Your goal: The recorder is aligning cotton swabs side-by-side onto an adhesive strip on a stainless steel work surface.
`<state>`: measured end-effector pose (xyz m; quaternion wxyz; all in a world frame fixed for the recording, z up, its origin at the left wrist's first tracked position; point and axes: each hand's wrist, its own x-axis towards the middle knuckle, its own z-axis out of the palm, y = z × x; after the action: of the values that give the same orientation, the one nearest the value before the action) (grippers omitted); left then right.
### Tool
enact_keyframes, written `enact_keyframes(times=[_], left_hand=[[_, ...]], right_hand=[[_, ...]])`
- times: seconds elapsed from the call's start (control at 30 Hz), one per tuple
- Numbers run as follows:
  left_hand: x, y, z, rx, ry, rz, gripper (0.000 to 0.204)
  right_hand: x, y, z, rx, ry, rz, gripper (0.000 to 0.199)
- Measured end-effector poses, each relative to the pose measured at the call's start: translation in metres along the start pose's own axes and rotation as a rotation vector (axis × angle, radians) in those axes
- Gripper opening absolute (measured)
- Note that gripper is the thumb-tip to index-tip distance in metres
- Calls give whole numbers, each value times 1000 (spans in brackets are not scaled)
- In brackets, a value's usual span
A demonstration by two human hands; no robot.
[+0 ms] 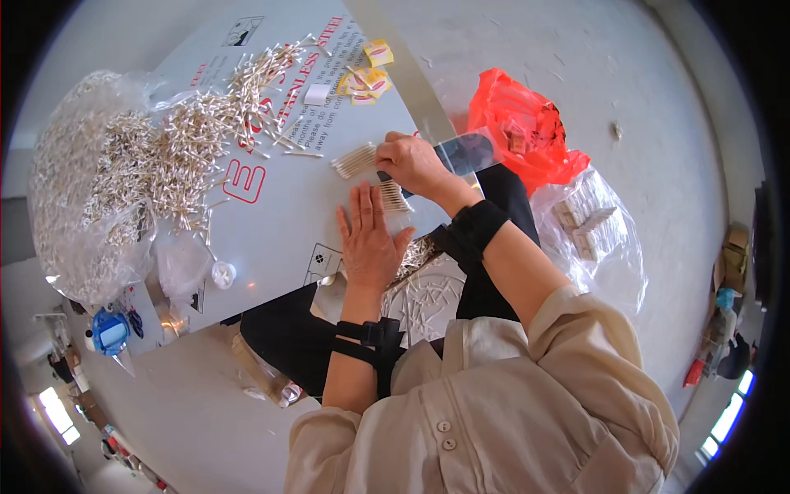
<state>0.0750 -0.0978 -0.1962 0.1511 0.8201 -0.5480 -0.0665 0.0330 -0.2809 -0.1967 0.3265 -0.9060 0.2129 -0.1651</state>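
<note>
We are gripping a small fan of cotton swabs (355, 160) in our right hand (415, 165), the fingers clenched round one end while the white tips are sticking out past the knuckles toward the loose heap. The bundle is lying low over the white printed board (288, 214) that is serving as our work surface. Just below that grip, our left hand (370, 239) is lying flat and released, fingers spread, palm down on the board, holding nothing. Between the two hands, touching the left fingertips, a second short row of swabs (395, 196) is resting on the board's edge.

Beyond the gripped bundle, a scattered heap of loose swabs (206, 132) is spreading across the board, running into a large clear plastic bag (82, 189) stuffed with more of them. Further past the grip, small yellow packets (366, 78) are lying near the board's far edge. On the other side of the right wrist, a red plastic bag (514, 123) is sitting on the floor, with a clear bag of small boxes (588, 222) just beside it. Under our left wrist, more swabs are lying in a clear bag on our lap (432, 292)
</note>
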Motion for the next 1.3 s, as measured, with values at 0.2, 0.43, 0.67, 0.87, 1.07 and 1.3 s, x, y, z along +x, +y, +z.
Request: enact_keyframes(times=[0.2, 0.43, 0.67, 0.87, 1.07, 1.3], left_hand=[[1, -1, 1, 41, 6, -13, 85], [2, 12, -6, 18, -113, -77, 84], [1, 6, 5, -76, 129, 2, 71], [22, -5, 12, -673, 461, -165, 54], [40, 11, 22, -1070, 588, -250, 46], [65, 30, 34, -1195, 608, -215, 43]], right_hand=[[-27, -13, 5, 549, 363, 218, 14], [-76, -38, 25, 977, 413, 302, 35], [-68, -36, 26, 996, 471, 285, 38], [-66, -35, 26, 1071, 452, 302, 41], [-65, -33, 26, 1091, 424, 321, 42], [-56, -11, 15, 1050, 515, 288, 41]])
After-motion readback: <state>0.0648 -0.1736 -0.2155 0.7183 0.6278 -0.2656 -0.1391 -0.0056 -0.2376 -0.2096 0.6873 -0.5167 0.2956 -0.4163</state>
